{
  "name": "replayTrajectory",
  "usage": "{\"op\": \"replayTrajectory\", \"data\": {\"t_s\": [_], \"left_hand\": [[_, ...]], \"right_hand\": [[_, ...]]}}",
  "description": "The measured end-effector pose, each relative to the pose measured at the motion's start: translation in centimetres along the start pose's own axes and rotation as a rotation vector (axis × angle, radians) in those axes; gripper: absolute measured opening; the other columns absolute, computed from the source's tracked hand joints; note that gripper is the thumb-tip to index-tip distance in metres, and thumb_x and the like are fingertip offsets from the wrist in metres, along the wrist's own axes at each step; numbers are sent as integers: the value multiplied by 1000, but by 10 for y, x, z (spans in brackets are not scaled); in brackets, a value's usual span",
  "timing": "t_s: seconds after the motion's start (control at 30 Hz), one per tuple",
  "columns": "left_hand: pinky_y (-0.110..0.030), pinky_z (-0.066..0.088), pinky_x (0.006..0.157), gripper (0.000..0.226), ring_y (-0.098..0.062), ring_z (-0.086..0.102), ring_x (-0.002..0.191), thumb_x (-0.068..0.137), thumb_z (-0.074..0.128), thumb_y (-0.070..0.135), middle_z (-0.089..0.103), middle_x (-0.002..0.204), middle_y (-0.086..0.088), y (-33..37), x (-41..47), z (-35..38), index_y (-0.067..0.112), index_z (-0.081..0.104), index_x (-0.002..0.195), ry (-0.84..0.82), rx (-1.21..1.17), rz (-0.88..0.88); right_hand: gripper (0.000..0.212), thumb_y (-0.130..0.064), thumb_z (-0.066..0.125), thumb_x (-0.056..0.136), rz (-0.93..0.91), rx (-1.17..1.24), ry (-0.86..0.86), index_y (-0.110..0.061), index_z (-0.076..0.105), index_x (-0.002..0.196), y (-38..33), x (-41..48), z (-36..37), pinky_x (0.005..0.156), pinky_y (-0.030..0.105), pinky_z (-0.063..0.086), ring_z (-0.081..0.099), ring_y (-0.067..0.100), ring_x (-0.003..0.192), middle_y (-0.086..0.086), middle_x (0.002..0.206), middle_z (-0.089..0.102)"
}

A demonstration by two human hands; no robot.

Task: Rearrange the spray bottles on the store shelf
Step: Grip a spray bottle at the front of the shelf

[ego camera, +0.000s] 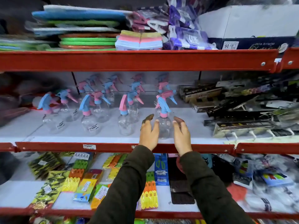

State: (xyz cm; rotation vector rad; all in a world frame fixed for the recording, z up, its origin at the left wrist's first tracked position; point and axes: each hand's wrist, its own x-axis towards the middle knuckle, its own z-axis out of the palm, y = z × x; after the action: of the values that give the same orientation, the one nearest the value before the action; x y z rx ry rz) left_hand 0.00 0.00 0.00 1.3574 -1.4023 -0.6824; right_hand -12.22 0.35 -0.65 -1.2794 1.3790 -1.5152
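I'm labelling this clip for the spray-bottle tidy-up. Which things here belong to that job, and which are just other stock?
Job:
- front-right spray bottle, between left hand and right hand
- other spray bottles
- middle shelf

Other stock:
- sponges
- round mats
- hook racks
- clothes pegs

I see everything through the single wide camera on my head, facing straight into the store shelving from close range, near enough that my sleeves [208,191] rise from the bottom edge and reach the middle shelf [48,147]. The view looks level at that middle shelf, up at the front of the upper shelf [129,59], and down onto the lower shelf [19,191]. The wide lens bends the red rails toward the corners, and the edges are blurred. No second view overlaps this one.
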Motion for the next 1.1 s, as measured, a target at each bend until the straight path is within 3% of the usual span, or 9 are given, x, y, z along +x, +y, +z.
{"op": "replayTrajectory", "data": {"t_s": [0.07, 0.17, 0.27, 0.4, 0.6, 0.8, 0.93, 1.0, 1.1], "left_hand": [[-25, 29, 111, 40, -22, 45, 136, 103, 36, 30, 50, 147, -11, 4, 8, 3, 16, 50, 137, -39, -130, -116], [-43, 37, 117, 37, -28, 54, 128, 102, 33, 37, 59, 138, -13, 6, 13, 7, 21, 57, 124, -102, -237, -210], [-49, 39, 115, 43, -30, 55, 128, 99, 32, 44, 60, 137, -13, 4, 7, 8, 22, 58, 126, -112, -285, -226], [-48, 36, 118, 59, -28, 51, 133, 92, 31, 56, 55, 144, -9, 6, -5, 4, 21, 56, 133, -131, -298, -225], [-45, 34, 119, 48, -25, 49, 135, 102, 33, 42, 54, 143, -11, 5, -21, 0, 15, 53, 136, -153, -219, -159], [-35, 32, 117, 48, -22, 46, 137, 102, 34, 42, 53, 145, -9, 8, -26, -3, 17, 50, 140, -186, -103, -84], [-23, 24, 112, 55, -20, 37, 144, 102, 35, 43, 39, 155, -7, 6, -30, -6, 19, 37, 150, -179, -31, -31], [-22, 26, 110, 51, -19, 40, 142, 102, 37, 40, 40, 153, -5, 4, -33, -10, 21, 38, 149, -124, -49, 8], [-30, 33, 117, 46, -16, 43, 139, 102, 39, 36, 44, 150, -3, -1, -39, -23, 21, 44, 145, -55, -104, 60]], "right_hand": [[31, -24, 45, 102, 75, 49, -48, -19, 60, 129, -5, 7, 4, 108, 31, 42, 56, 21, 127, 9, 138, 61], [25, -28, 46, 101, 124, 67, -101, -25, 65, 117, -10, 12, 6, 112, 45, 46, 63, 22, 119, 5, 123, 70], [23, -28, 45, 101, 102, 92, -96, -29, 66, 110, -7, 6, 2, 110, 45, 48, 65, 14, 107, -12, 105, 70], [26, -27, 43, 101, 79, 73, -111, -27, 65, 115, -2, -3, -3, 113, 47, 45, 62, 19, 120, -3, 120, 69], [34, -27, 45, 101, 35, 33, -119, -22, 64, 129, 6, -19, -12, 116, 47, 42, 58, 21, 131, 4, 137, 65], [36, -24, 46, 102, 9, 3, -128, -22, 61, 134, 1, -25, -14, 116, 39, 42, 55, 16, 132, -1, 138, 62], [34, -29, 49, 101, -54, -3, -16, -24, 61, 132, -5, -37, -12, 107, 26, 40, 54, 11, 128, 1, 141, 58], [31, -30, 50, 100, -100, 21, 66, -29, 63, 128, -9, -48, -7, 106, 27, 42, 54, 5, 122, -3, 136, 57], [26, -32, 50, 100, -163, 34, 161, -36, 62, 122, -15, -69, 5, 104, 31, 42, 51, 15, 125, -8, 127, 54]]}}
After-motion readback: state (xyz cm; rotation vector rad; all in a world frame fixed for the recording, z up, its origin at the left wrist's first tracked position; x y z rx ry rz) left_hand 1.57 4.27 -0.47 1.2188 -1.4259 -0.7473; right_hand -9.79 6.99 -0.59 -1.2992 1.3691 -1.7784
